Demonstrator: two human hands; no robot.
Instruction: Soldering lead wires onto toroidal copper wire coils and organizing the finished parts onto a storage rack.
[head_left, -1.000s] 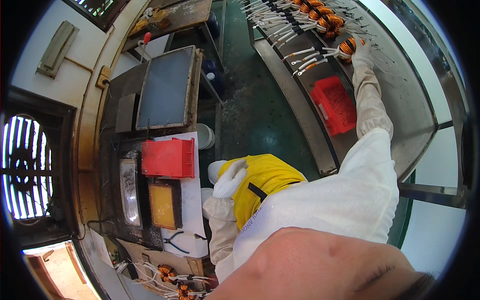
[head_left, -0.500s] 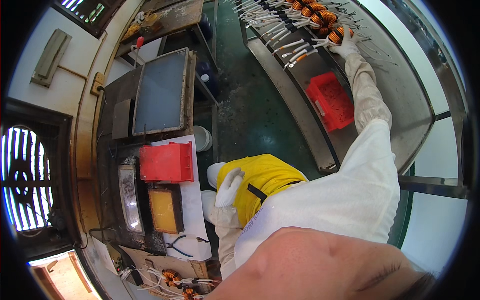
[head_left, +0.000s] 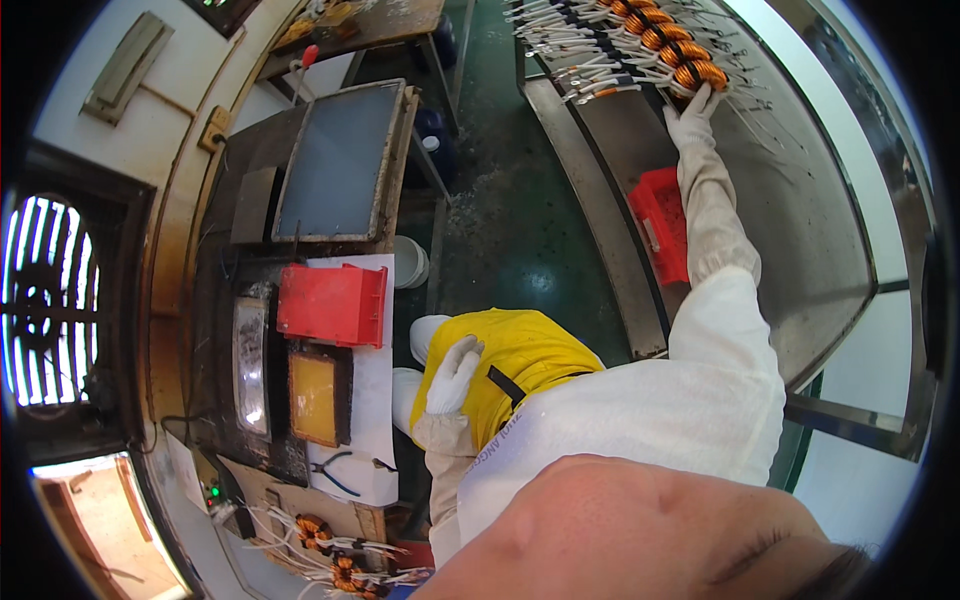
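Observation:
My right hand point(head_left: 692, 122), in a white glove, reaches to the near end of a row of copper-wound ring coils on the metal bench. Its fingers are spread, with the tips at the lower edge of the nearest ring coil point(head_left: 701, 75). White sleeved leads point(head_left: 602, 88) with metal lugs run left from that coil, and thin bare wires trail to its right. My left hand point(head_left: 455, 375), gloved too, hangs over the yellow apron point(head_left: 520, 345) with its fingers stretched out and nothing in it.
A red bin point(head_left: 662, 225) lies beside my right forearm. The left bench carries a grey-blue tray point(head_left: 335, 165), an upturned-looking red bin point(head_left: 332, 305), a tray of amber material point(head_left: 315, 398), a silvery trough point(head_left: 252, 365) and pliers point(head_left: 335, 473). A white bucket point(head_left: 410, 262) stands near its edge.
My right hand has slid from the side of the nearest coil to its lower edge, its grip loosened. That coil now sits closer against the row. The view has shifted slightly; my left hand stays put.

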